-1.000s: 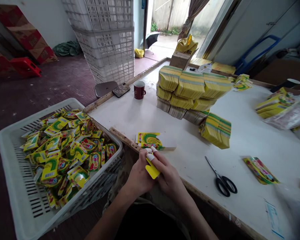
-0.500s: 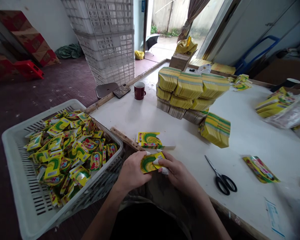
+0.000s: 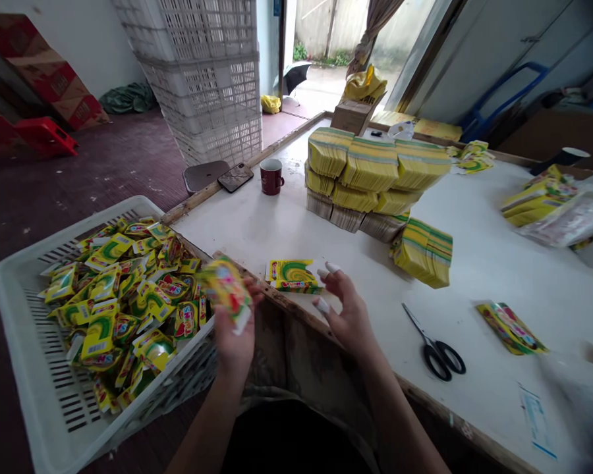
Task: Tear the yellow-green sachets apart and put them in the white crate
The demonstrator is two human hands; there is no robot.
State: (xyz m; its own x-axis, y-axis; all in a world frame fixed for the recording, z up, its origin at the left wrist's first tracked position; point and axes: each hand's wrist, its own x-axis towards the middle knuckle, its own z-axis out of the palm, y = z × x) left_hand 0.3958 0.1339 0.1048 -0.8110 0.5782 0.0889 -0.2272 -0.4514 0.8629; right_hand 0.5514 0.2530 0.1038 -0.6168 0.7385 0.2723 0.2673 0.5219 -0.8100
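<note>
Bench (image 3: 356, 263) is taking up the middle and right of the frame, while a pale plastic crate (image 3: 20, 329) is standing at lower left, heaped with small yellow packets (image 3: 101, 329). Bundles of yellow printed card (image 3: 370, 168) are rising in tiers at upper centre. At lower centre the right hand (image 3: 346, 319) is hovering, thumb and fingers spread well apart, apparently gripping nothing. Left of it, the left hand (image 3: 234, 339) is curling around a single blurred packet (image 3: 230, 293), holding it before the crate's right edge. Black-handled scissors (image 3: 435, 349) are lying right of centre, untouched. A flat printed carton (image 3: 292, 274) is resting near the bench's front edge, just beside the right fingertips; contact is hard to tell. The step in hand is looking like a parting of the hands, the packet at the crate; the next move is probably calling for a loosened left grip and a light right-hand pinch.
</note>
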